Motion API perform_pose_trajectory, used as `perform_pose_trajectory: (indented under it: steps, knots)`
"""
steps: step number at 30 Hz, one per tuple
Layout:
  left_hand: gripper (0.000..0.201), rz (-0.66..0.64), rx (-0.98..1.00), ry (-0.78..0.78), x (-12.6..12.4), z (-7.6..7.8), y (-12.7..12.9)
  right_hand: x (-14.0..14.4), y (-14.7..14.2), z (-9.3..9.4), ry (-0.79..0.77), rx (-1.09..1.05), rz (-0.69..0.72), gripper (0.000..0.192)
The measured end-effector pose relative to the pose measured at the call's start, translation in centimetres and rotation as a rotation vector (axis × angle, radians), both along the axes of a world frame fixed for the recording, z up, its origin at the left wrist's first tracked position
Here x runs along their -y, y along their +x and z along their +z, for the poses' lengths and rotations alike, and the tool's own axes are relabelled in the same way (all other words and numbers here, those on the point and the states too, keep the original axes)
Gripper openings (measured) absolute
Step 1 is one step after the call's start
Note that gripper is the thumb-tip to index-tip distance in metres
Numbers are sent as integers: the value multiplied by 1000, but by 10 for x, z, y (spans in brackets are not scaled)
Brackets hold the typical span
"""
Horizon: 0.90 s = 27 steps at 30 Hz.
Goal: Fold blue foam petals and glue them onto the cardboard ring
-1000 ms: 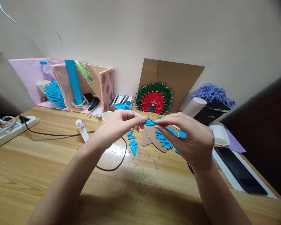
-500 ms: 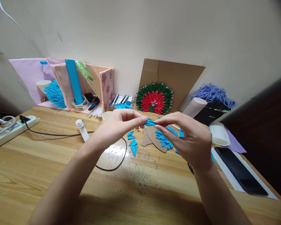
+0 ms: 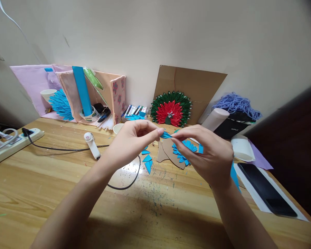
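Observation:
A small folded blue petal [image 3: 166,135] is pinched between both hands above the table. My left hand [image 3: 137,136] grips its left end between thumb and fingers. At its right tip, my right hand [image 3: 204,148] pinches with thumb and forefinger. Beneath and behind the hands lie brown cardboard cut-outs [image 3: 165,148] bearing a blue petal flower [image 3: 183,152], partly hidden by the right hand. Several loose blue petals [image 3: 147,164] rest on the wood just below my left hand.
A white glue gun [image 3: 92,145] with a black cord lies left. Behind stand a red and green petal peacock [image 3: 170,110], a cardboard sheet [image 3: 197,83], and a pink divider box [image 3: 118,95]. A phone [image 3: 266,188] lies right; a power strip [image 3: 15,145] sits far left.
The blue petal looks narrower and more twisted at its right end. My right hand has shifted very slightly; the left hand has barely moved.

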<state>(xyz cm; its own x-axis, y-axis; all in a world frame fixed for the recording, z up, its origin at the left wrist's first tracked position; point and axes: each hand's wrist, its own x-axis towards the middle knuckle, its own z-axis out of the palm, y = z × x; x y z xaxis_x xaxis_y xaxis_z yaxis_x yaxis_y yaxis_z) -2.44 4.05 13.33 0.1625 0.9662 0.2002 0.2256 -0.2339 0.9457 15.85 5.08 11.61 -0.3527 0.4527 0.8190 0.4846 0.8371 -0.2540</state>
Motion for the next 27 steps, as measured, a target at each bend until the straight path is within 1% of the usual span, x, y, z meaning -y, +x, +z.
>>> perform_pose_trajectory:
  steps: [7, 19, 27]
  knots:
    - [24, -23, -11, -10, -1, -1, -2, 0, -1, -2, 25, -21, -18, 11]
    - [23, 20, -30, 64, 2, -1, 2, 0, -5, -3, 6, -49, -43, 10]
    - [23, 21, -44, 115, 0, -2, -1, -4, -6, -7, 1, -17, -45, 7]
